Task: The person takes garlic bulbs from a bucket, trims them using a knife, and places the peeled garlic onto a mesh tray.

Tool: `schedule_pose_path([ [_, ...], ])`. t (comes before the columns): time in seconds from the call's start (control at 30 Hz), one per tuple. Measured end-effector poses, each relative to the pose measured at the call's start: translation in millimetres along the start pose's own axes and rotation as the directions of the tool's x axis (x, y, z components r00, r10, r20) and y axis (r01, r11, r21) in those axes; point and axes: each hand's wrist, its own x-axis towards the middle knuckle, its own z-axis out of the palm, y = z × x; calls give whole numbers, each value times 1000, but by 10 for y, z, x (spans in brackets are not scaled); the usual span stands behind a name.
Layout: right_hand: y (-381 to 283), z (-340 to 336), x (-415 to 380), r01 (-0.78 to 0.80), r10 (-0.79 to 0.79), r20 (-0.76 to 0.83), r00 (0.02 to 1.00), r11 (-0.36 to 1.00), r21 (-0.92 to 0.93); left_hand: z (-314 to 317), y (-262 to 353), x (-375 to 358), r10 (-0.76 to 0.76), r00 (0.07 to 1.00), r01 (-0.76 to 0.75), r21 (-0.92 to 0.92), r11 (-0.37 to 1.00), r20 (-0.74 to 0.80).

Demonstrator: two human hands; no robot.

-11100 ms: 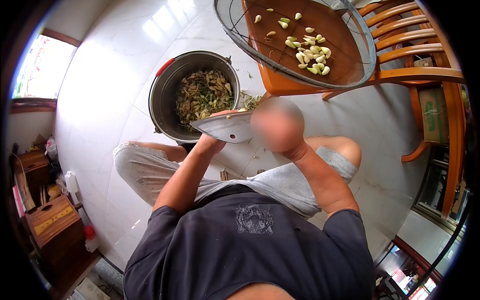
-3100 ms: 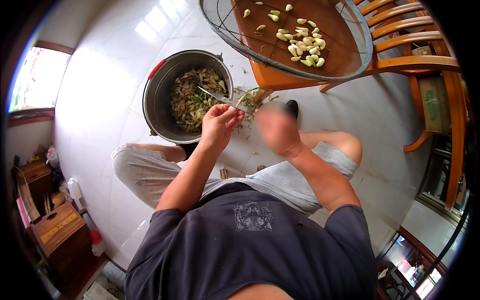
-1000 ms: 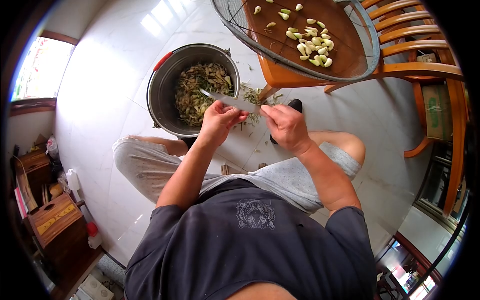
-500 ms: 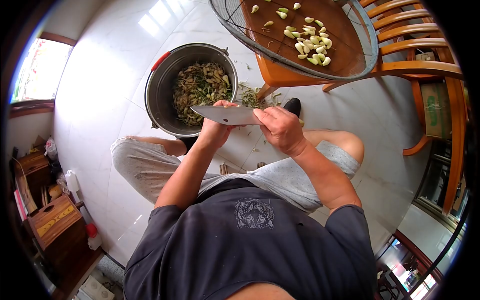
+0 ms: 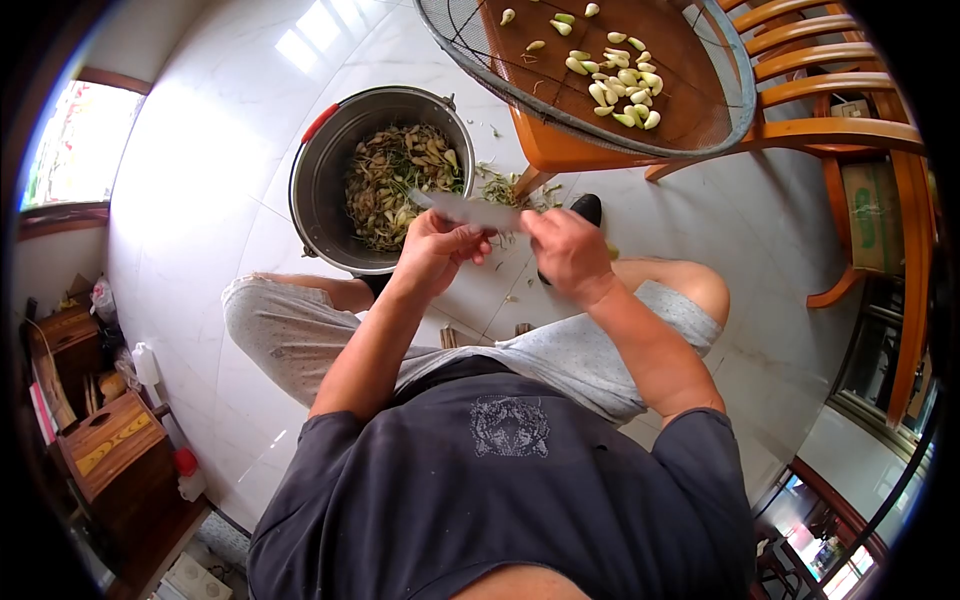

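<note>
Silvery knife [image 5: 475, 213] in right hand [image 5: 570, 250], grey bucket [image 5: 316, 195] with red grip [image 5: 320, 123] beyond left hand [image 5: 436, 250], greenish-white cloves [image 5: 627, 77] beyond right hand, charcoal shirt [image 5: 400, 500] with pale print [image 5: 510, 427] behind both

Left of the metal bucket [image 5: 318, 205], a blown-out window [image 5: 82, 140] casts glare across the floor tiles [image 5: 205, 165]; by the bucket's right rim, my knife [image 5: 478, 213] blurs. Fisheye edges blacken.

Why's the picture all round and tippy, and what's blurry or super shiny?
Head view: black corners round it off and the window leans, probably from a very wide lens; head view: the knife is smeared, likely motion blur, while the pale bulbs look sharper; head view: that window is washed-out white, and glare whitens the floor.
</note>
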Motion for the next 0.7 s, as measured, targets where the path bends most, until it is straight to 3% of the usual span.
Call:
schedule_pose_path([
  [0.07, 164, 85, -54, -207, 212, 69, 975, 976, -64, 75, 67, -47, -14, 999, 14, 0, 1000, 34],
  [0.1, 148, 41, -46, -300, 300, 44, 953, 954, 10, 80, 88, -54, -7, 999, 10, -47, 999, 47],
  [0.2, 159, -46, 13, -499, 487, 269, 831, 866, -30, 167, 203, -111, -5, 999, 10, -105, 994, 45],
  [0.37, 115, 2, 59, -484, 444, 383, 810, 875, 9, 761, 748, 5, 117, 978, -133, 81, 988, 174],
  [0.5, 85, 11, 67, -453, 400, 387, 831, 890, 53, 1420, 1181, 434, 136, 969, -210, 396, 894, 207],
  [0.53, 86, 10, 59, -450, 394, 376, 838, 890, 70, 1455, 1274, 574, 87, 968, -202, 528, 825, 235],
  [0.6, 82, -22, 46, -477, 426, 358, 831, 876, 67, 1400, 1482, 711, 294, 929, -362, 718, 594, 225],
  [0.67, 82, -50, 39, -494, 445, 329, 833, 866, 77, 1097, 1702, 671, 453, 873, -434, 708, 557, 179],
  [0.7, 106, -78, 19, -495, 449, 315, 836, 865, 83, 851, 1767, 670, 413, 909, -318, 749, 582, 65],
])
